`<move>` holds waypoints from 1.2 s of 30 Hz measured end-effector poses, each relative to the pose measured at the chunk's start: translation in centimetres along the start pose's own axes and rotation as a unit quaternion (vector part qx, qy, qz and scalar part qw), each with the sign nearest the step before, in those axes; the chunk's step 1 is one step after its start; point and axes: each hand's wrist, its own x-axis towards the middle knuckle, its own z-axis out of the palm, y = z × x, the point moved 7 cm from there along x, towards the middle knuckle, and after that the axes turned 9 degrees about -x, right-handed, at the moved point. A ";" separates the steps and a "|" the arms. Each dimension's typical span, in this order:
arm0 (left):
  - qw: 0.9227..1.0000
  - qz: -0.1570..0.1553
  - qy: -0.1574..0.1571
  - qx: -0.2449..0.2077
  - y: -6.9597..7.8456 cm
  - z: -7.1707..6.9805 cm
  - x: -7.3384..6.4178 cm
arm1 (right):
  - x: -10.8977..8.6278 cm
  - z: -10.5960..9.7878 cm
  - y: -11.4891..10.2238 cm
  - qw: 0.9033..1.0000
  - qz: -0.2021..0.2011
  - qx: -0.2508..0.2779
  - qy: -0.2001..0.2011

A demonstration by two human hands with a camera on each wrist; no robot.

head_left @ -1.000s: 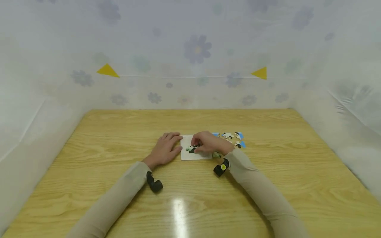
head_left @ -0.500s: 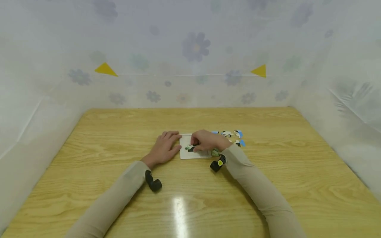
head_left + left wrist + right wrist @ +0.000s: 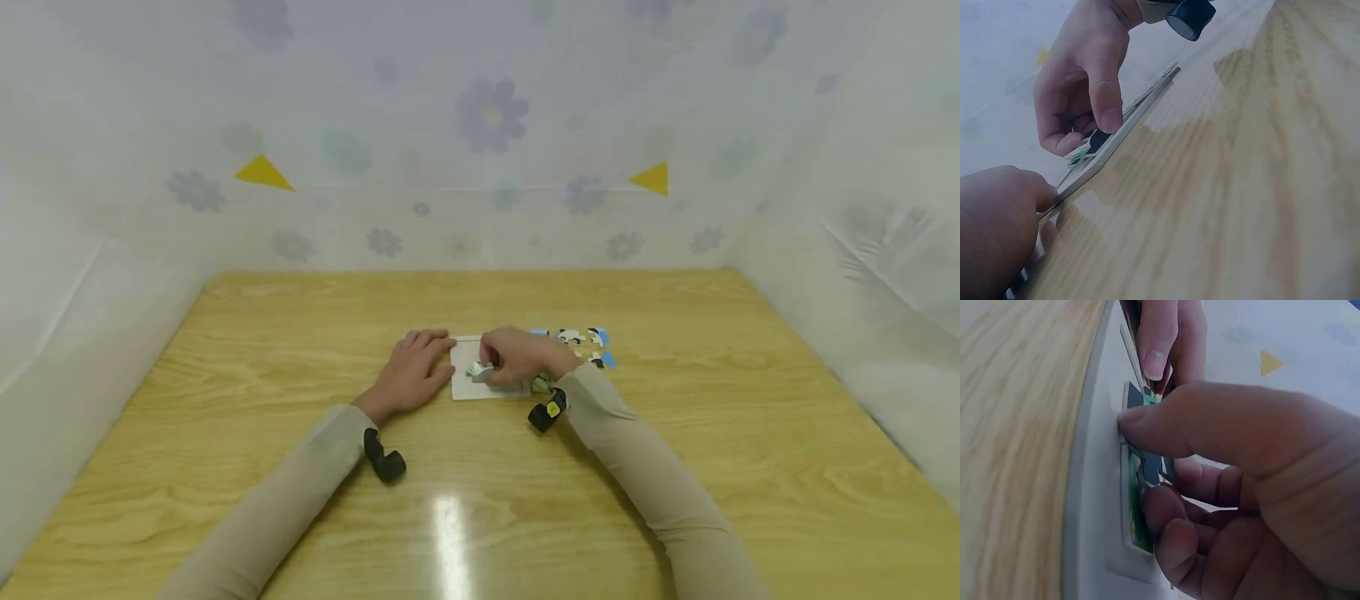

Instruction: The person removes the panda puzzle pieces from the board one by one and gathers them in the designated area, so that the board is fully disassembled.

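Note:
A thin white puzzle board [image 3: 467, 392] lies flat on the table between my two hands. My right hand [image 3: 517, 354] is over it, thumb and fingertips pinching a puzzle piece [image 3: 480, 373] with a pale shine on its face. The right wrist view shows the thumb at the seam between a dark piece [image 3: 1134, 398] and a green-and-dark piece [image 3: 1137, 519], both on the board. Fingers partly cover them. My left hand [image 3: 408, 372] rests palm down beside the board, fingers extended, with fingertips right at its left edge.
Right of the board lie several loose panda puzzle pieces [image 3: 570, 337] in white, black and blue. A green piece [image 3: 540, 383] sits close to the right wrist camera [image 3: 546, 412]. The wooden table [image 3: 300, 308] backs onto a flowered white curtain [image 3: 330, 225].
The piece under my right fingers turns from black and green to pale grey in the head view. Both hands stay nearly where they were on and beside the board.

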 end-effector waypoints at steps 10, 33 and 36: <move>1.000 -0.003 0.001 -0.008 0.2 0.3 -0.1 | -0.5 0.7 0.9 0.996 0.006 0.092 -0.002; 1.000 -0.007 0.001 -0.006 0.2 -0.1 -0.1 | -4.7 -0.4 3.0 0.972 -0.033 0.215 0.089; 1.000 -0.009 -0.003 -0.006 0.1 0.0 0.0 | -6.0 -0.9 3.7 0.976 -0.018 0.189 0.107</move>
